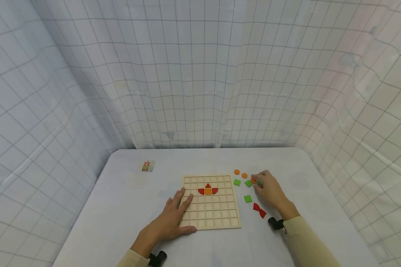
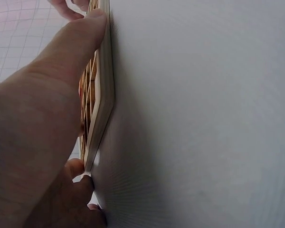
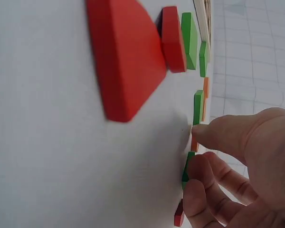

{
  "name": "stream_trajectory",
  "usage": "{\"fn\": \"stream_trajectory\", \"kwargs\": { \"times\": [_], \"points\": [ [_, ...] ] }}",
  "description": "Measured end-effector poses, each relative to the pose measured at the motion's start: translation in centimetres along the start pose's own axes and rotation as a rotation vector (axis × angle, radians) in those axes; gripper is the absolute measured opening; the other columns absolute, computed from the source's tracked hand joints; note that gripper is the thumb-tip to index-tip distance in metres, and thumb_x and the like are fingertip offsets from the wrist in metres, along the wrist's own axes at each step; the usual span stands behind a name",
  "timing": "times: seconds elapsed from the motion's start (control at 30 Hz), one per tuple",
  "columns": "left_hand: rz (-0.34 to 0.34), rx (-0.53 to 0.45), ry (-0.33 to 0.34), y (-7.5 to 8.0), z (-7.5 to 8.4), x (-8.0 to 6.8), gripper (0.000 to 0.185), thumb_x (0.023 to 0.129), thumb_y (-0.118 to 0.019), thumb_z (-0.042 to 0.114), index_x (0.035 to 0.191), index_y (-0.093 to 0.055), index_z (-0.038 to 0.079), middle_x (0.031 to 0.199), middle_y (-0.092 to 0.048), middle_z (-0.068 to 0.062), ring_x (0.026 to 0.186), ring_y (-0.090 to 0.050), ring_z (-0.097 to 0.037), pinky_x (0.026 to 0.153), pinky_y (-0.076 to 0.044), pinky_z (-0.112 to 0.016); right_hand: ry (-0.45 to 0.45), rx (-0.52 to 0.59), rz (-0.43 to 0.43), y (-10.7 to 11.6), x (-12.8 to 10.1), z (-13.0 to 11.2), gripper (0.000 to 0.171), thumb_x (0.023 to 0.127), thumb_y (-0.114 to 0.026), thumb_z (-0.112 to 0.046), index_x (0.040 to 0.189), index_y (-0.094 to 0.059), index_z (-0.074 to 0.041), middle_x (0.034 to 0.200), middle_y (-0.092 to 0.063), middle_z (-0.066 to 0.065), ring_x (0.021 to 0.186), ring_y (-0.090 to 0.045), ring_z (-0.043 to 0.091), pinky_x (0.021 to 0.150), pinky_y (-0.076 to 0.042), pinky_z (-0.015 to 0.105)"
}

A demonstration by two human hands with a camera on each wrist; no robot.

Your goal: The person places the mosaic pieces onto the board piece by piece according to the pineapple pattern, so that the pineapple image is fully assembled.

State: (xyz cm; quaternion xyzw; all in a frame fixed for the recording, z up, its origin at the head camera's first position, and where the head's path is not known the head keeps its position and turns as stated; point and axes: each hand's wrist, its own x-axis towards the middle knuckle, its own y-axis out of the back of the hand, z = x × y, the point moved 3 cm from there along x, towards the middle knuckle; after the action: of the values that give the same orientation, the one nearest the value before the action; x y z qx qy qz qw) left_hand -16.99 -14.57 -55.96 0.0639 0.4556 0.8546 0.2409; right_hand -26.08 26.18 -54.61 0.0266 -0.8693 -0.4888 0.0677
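A wooden grid board (image 1: 210, 211) lies mid-table with a red triangle (image 1: 208, 185), two red quarter-rounds and an orange square (image 1: 208, 191) set in it. My left hand (image 1: 173, 217) rests flat on the board's left edge. In the left wrist view its thumb (image 2: 71, 42) lies along the board's rim (image 2: 103, 95). My right hand (image 1: 258, 180) is right of the board. Its thumb and forefinger pinch an orange disc (image 1: 253, 180) (image 3: 194, 142). A green square (image 1: 259, 182) (image 3: 186, 168) sits under the fingertips (image 3: 199, 164).
Loose pieces lie right of the board: two orange discs (image 1: 236, 172), green squares (image 1: 237, 182) (image 1: 248, 198), and two red pieces (image 1: 259, 210) (image 3: 128, 57). A small picture card (image 1: 146, 166) sits at the back left. Checked curtains (image 1: 200, 74) enclose the white table (image 1: 127, 193).
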Motion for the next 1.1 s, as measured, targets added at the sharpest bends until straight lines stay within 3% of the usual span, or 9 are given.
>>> {"fn": "stream_trajectory", "kwargs": {
  "times": [0.1,0.27,0.4,0.63,1.1],
  "points": [
    [0.003,0.001,-0.001,0.08,0.15,-0.05,0.121,0.096,-0.089,0.068,0.186,-0.029,0.014,0.197,-0.005,-0.023,0.184,-0.009,-0.05,0.146,-0.014,-0.075,0.01,-0.006,-0.008,-0.19,0.42,0.2,0.036,0.107,-0.081,-0.005,0.143,-0.081,-0.001,0.138,-0.072,0.023,0.107,-0.068,0.03,0.094,-0.064,0.048],
    [0.01,0.003,-0.009,0.34,0.45,-0.31,0.121,0.096,-0.09,0.067,0.186,-0.03,0.012,0.197,-0.006,-0.025,0.183,-0.01,-0.052,0.145,-0.016,-0.076,0.028,-0.018,-0.019,-0.34,0.73,0.5,0.028,0.108,-0.083,-0.009,0.135,-0.084,-0.002,0.125,-0.076,0.018,0.095,-0.063,0.025,0.082,-0.055,0.036],
    [0.016,0.003,-0.014,0.42,0.47,-0.37,0.121,0.096,-0.09,0.066,0.186,-0.03,0.011,0.197,-0.007,-0.025,0.183,-0.01,-0.053,0.145,-0.016,-0.077,0.033,-0.021,-0.034,-0.26,0.76,0.49,0.027,0.109,-0.083,-0.011,0.134,-0.084,-0.002,0.119,-0.075,0.015,0.093,-0.06,0.022,0.079,-0.052,0.032],
    [0.004,0.005,-0.011,0.3,0.41,-0.23,0.12,0.098,-0.089,0.066,0.186,-0.029,0.012,0.197,-0.005,-0.024,0.184,-0.009,-0.051,0.145,-0.014,-0.076,0.04,-0.047,-0.062,-0.06,0.85,0.29,0.03,0.11,-0.082,-0.011,0.138,-0.082,-0.001,0.119,-0.075,0.016,0.094,-0.06,0.022,0.08,-0.054,0.033],
    [-0.003,-0.003,-0.005,0.24,0.14,-0.22,0.12,0.098,-0.09,0.065,0.186,-0.028,0.013,0.197,-0.005,-0.023,0.184,-0.009,-0.05,0.146,-0.014,-0.075,0.051,-0.032,-0.006,0.58,0.58,0.17,0.026,0.109,-0.082,-0.01,0.132,-0.082,0.003,0.119,-0.073,0.02,0.092,-0.061,0.025,0.082,-0.057,0.039]
  ]
}}
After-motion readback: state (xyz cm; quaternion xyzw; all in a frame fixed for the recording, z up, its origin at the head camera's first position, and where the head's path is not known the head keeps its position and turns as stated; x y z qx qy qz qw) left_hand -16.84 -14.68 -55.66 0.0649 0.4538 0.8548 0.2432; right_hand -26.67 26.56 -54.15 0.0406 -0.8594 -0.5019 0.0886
